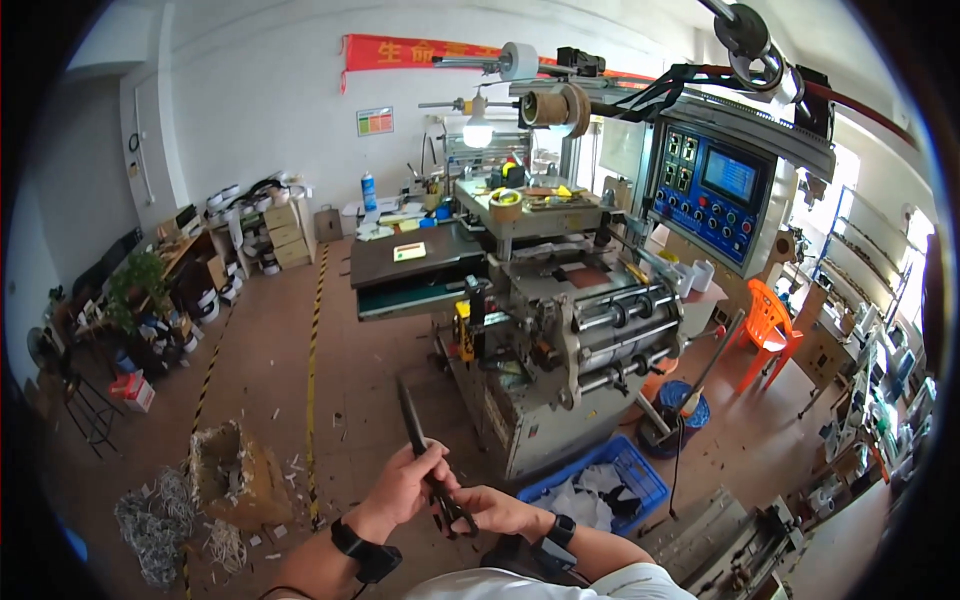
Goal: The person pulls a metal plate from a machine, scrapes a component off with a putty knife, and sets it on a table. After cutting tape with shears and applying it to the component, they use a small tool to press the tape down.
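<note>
Head view. I note a long dark tool at lower centre of the frame, slanting, narrow end up and leftward, held above the floor. Left hand: fingers clamped round its middle. Right hand: just beside the left, fingers closed on the tool's lower end. I see a band on each wrist.

Centre to right: machine with rollers, beyond the hands. Upper right: blue panel, screen lit. Right of the hands, low in frame: blue crate holding white scraps. Lower left: torn box near tangled strips. Right: orange chair.
</note>
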Motion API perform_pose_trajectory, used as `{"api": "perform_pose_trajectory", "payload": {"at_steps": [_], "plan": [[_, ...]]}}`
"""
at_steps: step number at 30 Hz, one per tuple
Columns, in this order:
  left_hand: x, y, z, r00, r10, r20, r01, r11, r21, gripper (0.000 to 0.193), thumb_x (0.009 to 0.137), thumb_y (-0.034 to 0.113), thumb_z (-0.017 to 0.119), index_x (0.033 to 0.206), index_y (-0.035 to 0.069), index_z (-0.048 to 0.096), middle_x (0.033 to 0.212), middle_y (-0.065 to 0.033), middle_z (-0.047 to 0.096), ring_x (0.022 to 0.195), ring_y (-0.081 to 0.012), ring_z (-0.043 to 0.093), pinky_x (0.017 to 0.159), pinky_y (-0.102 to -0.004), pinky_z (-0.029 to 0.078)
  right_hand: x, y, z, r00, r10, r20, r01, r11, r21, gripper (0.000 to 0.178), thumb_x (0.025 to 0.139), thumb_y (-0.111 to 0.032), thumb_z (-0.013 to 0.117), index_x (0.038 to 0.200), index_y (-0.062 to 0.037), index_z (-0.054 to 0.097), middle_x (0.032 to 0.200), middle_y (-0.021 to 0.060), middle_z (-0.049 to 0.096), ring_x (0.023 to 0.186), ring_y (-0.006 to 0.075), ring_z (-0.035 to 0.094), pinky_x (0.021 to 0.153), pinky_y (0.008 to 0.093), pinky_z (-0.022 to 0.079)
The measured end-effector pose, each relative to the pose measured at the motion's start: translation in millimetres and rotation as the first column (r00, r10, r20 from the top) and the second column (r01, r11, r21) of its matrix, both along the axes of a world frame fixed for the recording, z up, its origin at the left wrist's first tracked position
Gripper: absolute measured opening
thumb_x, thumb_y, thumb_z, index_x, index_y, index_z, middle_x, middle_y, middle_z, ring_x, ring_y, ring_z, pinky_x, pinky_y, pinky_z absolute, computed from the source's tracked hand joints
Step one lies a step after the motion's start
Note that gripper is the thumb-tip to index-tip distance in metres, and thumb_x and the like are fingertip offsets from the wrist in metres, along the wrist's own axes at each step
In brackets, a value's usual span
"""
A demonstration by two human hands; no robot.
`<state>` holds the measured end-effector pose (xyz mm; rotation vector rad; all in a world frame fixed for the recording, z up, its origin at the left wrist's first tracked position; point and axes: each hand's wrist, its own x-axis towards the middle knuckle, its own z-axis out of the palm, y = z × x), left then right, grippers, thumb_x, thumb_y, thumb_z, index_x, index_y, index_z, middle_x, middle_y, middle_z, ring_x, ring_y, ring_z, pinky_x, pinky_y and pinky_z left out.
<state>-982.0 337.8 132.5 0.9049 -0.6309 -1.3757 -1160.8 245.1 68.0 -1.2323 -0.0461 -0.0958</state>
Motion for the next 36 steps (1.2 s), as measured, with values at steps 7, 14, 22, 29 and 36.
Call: {"api": "perform_pose_trajectory", "payload": {"at_steps": [7, 14, 22, 29, 36], "plan": [[-21, -181, 34, 0.921, -0.157, 0.356, 0.243, 0.947, -0.211, 0.034, 0.109, 0.033, 0.049, 0.125, 0.004, 0.054, 0.102, -0.0076, 0.067, 0.102, -0.0206, 0.066, 0.093, -0.0373, 0.052, -35, -127, 67, 0.971, -0.234, 0.043, 0.230, 0.969, 0.087, 0.032, 0.093, -0.005, 0.071, 0.123, -0.0020, 0.060, 0.101, 0.0047, 0.068, 0.090, 0.0146, 0.066, 0.081, 0.0295, 0.053], [1, -336, 131, 0.662, 0.020, 0.749, 0.399, 0.837, -0.375, 0.050, 0.110, 0.040, 0.043, 0.141, 0.001, 0.045, 0.123, -0.0103, 0.064, 0.111, -0.0171, 0.063, 0.097, -0.0330, 0.050, -123, -240, 149, 0.714, -0.696, 0.073, 0.690, 0.683, -0.242, 0.026, 0.084, -0.009, 0.082, 0.099, -0.0010, 0.062, 0.081, 0.0033, 0.067, 0.071, 0.0144, 0.068, 0.064, 0.0279, 0.054], [50, -533, 220, 0.596, 0.196, 0.779, 0.241, 0.881, -0.407, 0.048, 0.107, 0.038, 0.050, 0.143, 0.007, 0.046, 0.123, -0.0081, 0.063, 0.105, -0.0172, 0.063, 0.087, -0.0325, 0.051, -178, -323, 272, 0.241, -0.969, 0.055, 0.669, 0.125, -0.732, 0.028, 0.075, -0.006, 0.088, 0.087, 0.0004, 0.063, 0.068, 0.0013, 0.063, 0.058, 0.0067, 0.059, 0.051, 0.0222, 0.043], [25, -634, 241, 0.759, 0.115, 0.641, 0.261, 0.848, -0.461, 0.047, 0.106, 0.030, 0.051, 0.145, 0.004, 0.046, 0.134, -0.0102, 0.059, 0.114, -0.0223, 0.063, 0.090, -0.0355, 0.051, -194, -342, 332, 0.094, -0.940, 0.328, 0.645, -0.194, -0.740, 0.028, 0.072, -0.001, 0.085, 0.082, -0.0030, 0.060, 0.064, -0.0045, 0.053, 0.053, 0.0044, 0.053, 0.046, 0.0226, 0.039], [-14, -667, 253, 0.927, 0.026, 0.374, 0.185, 0.836, -0.516, 0.041, 0.105, 0.023, 0.052, 0.139, -0.001, 0.050, 0.134, -0.0119, 0.059, 0.117, -0.0269, 0.064, 0.089, -0.0373, 0.052, -175, -351, 367, 0.016, -0.944, 0.329, 0.459, -0.285, -0.841, 0.035, 0.067, -0.006, 0.091, 0.083, 0.0008, 0.061, 0.070, -0.0019, 0.058, 0.064, 0.0038, 0.054, 0.056, 0.0230, 0.044]]}}
